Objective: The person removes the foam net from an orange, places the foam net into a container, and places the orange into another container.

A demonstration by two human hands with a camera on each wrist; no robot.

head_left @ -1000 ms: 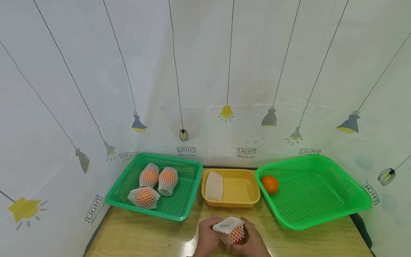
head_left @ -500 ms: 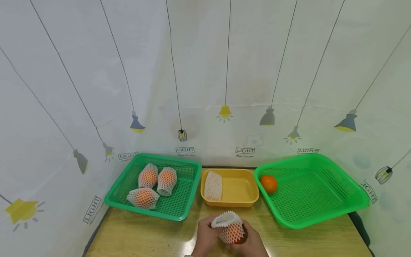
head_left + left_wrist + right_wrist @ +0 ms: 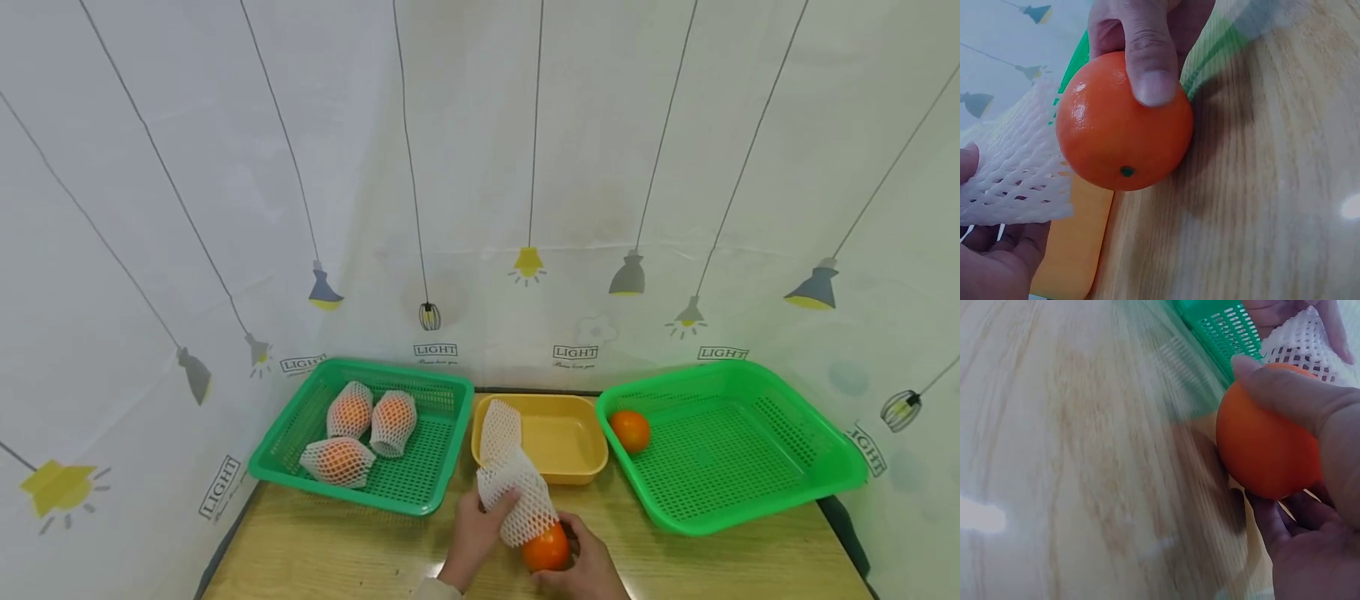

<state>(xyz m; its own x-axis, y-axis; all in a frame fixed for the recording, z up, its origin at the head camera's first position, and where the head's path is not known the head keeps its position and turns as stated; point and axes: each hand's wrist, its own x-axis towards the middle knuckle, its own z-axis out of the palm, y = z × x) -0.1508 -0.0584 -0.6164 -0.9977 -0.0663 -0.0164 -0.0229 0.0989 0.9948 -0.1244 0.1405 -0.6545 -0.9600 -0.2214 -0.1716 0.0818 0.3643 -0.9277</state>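
Observation:
My right hand (image 3: 587, 562) grips a bare orange (image 3: 546, 548) near the front of the table, thumb on one side and fingers on the other. In the left wrist view the orange (image 3: 1124, 134) shows a small green stem spot. A white foam net sleeve (image 3: 517, 492) is pinched between thumb and fingers of my left hand (image 3: 477, 533). Its lower end sits right at the top of the orange in the head view. Beyond it, another foam net sleeve (image 3: 500, 427) lies in the yellow tray (image 3: 566, 477).
At the left stands a dark green basket (image 3: 405, 500) with three net-wrapped oranges (image 3: 349, 410). A bright green basket (image 3: 720, 521) at the right holds one bare orange (image 3: 630, 431). A white curtain printed with lamps rises behind the wooden table (image 3: 322, 550).
The foam net sleeve, which covered much of the orange, has come off it, up and to the left with my left hand. The orange stays in my right hand, now bare.

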